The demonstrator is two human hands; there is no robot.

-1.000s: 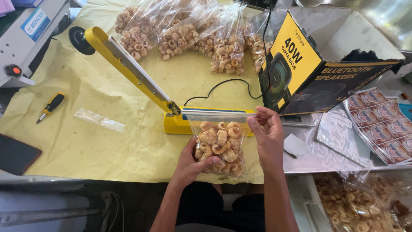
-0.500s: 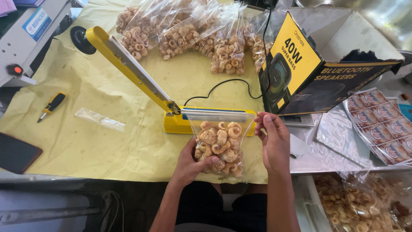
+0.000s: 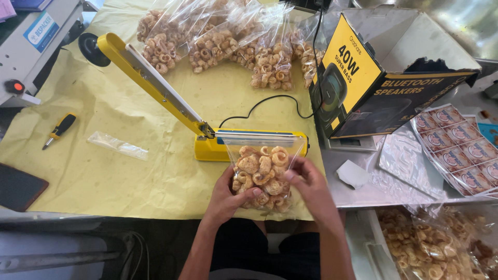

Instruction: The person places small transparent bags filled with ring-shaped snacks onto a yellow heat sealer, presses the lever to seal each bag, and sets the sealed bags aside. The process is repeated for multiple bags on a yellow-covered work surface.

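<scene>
A clear plastic bag of ring-shaped fried snacks [image 3: 262, 171] lies at the table's near edge, its open top laid across the base of a yellow heat sealer [image 3: 207, 148]. The sealer's arm [image 3: 148, 80] is raised, slanting up to the left. My left hand [image 3: 225, 199] grips the bag's lower left side. On the bag's right side, my right hand [image 3: 311, 189] has its fingers pressed against the snacks.
Several filled snack bags [image 3: 228, 41] lie at the table's far side. A yellow-and-black cardboard box [image 3: 373, 78] stands at right, label sheets [image 3: 456, 150] beside it. A screwdriver [image 3: 59, 129], an empty plastic bag [image 3: 116, 145] and a dark flat object [image 3: 18, 186] lie left. A bin of snacks [image 3: 430, 243] sits at lower right.
My right hand has dropped from the bag's top right corner at the sealer to the bag's right side. The left hand has stayed on the bag.
</scene>
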